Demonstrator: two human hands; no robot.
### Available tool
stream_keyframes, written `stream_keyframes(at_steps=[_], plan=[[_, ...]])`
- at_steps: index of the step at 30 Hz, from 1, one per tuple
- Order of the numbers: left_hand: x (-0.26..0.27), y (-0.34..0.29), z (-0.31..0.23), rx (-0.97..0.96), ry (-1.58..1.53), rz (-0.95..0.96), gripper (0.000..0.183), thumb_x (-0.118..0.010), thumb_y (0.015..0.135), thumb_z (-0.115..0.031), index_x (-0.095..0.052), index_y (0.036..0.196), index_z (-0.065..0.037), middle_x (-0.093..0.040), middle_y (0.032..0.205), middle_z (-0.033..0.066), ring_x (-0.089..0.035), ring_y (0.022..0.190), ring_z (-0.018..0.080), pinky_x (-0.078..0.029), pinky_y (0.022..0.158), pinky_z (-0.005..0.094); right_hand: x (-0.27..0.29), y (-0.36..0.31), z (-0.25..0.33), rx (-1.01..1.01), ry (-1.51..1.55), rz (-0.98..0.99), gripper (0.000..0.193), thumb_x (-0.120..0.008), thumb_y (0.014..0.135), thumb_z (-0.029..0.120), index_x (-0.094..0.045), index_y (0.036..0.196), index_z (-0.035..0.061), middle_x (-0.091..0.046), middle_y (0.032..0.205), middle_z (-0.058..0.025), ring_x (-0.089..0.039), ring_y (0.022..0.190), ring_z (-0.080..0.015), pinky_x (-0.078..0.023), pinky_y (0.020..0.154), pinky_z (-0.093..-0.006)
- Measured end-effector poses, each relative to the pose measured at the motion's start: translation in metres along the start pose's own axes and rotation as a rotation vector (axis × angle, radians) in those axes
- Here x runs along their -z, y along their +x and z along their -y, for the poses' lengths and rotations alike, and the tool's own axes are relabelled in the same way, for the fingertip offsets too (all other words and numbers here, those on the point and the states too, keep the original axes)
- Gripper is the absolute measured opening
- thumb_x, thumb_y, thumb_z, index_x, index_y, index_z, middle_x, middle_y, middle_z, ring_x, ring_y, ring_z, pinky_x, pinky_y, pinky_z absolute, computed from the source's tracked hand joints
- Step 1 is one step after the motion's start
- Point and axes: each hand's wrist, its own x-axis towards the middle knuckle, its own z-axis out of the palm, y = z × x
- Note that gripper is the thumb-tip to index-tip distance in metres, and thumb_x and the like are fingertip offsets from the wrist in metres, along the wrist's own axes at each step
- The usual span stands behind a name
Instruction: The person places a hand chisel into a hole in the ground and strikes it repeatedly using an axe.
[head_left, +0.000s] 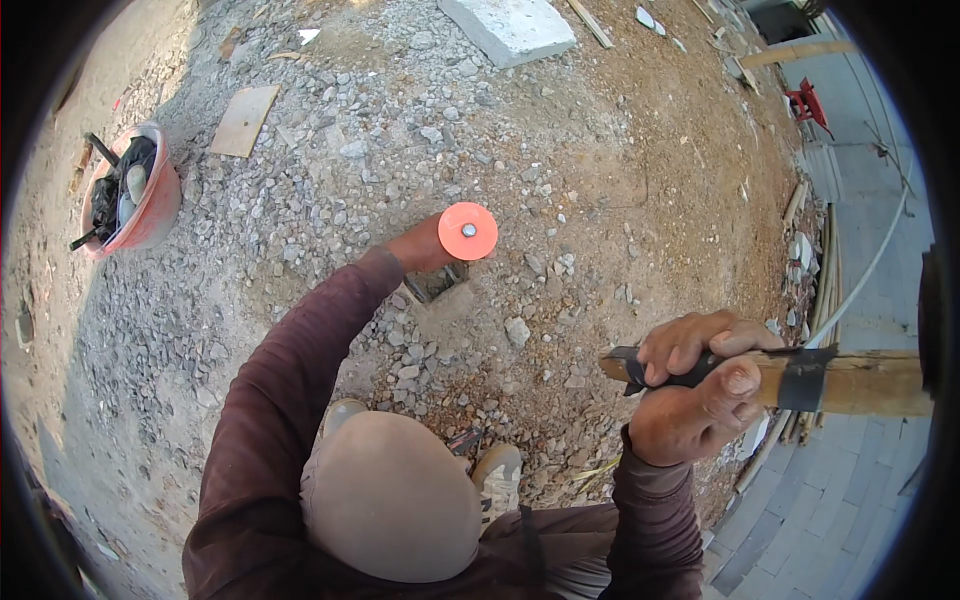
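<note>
My left hand (427, 246) is wrapped round a chisel, mostly hidden under the chisel's round orange hand guard (452, 240). The chisel's metal striking end (469, 230) shows at the disc's centre; its shaft is out of sight below. Just under that wrist, a dark rectangular thing or opening (437, 283) lies in the stony ground. At the right, my right hand (700, 385) grips a hammer by its thick wooden handle (865, 383), bound with black tape. The hammer's dark head (930, 325) is at the picture's right rim, only partly visible, well apart from the chisel.
A pink bucket (160, 205) with dark tools stands left on gravel. A flat board (245, 120) and a concrete slab (515, 30) lie farther off. Grey paving (830, 500), long poles and a red stool (808, 108) are right. A beige rounded shape (390, 500) hides ground near my shoes.
</note>
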Motion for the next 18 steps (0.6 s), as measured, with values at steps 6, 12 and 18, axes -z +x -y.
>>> stream_keyframes(at_steps=[6, 12, 18], plan=[[-0.011, 0.006, -0.015, -0.021, -0.062, -0.041, 0.036, -0.064, 0.088, -0.016, -0.055, 0.122, -0.006, -0.06, 0.119, 0.0103, -0.056, 0.111, 0.0224, -0.044, 0.097, 0.0354, 0.039, -0.083, -0.092, -0.713, -0.846, 0.63, 0.03, -0.06, 0.092, 0.025, -0.057, 0.104, -0.0021, -0.063, 0.079, -0.0219, -0.063, 0.071, -0.0362, -0.049, 0.065, -0.0411], [0.008, 0.01, -0.054, -0.05, -0.178, -0.176, 0.026, -0.061, 0.092, -0.013, -0.061, 0.117, -0.004, -0.063, 0.101, 0.0043, -0.059, 0.085, 0.014, -0.049, 0.077, 0.0297, 0.051, -0.062, -0.027, -0.852, -0.632, 0.494, 0.022, -0.061, 0.092, 0.018, -0.059, 0.101, -0.0018, -0.063, 0.077, -0.0183, -0.062, 0.069, -0.0293, -0.047, 0.064, -0.0379], [-0.001, -0.012, -0.046, -0.261, 0.132, -0.169, 0.027, -0.062, 0.09, -0.007, -0.064, 0.117, -0.009, -0.064, 0.102, 0.0014, -0.057, 0.082, 0.011, -0.049, 0.074, 0.0283, 0.066, -0.071, -0.014, -0.975, -0.522, 0.303, 0.02, -0.064, 0.092, 0.016, -0.059, 0.099, -0.0007, -0.058, 0.069, -0.0095, -0.051, 0.061, -0.0131, -0.044, 0.059, -0.0309]])
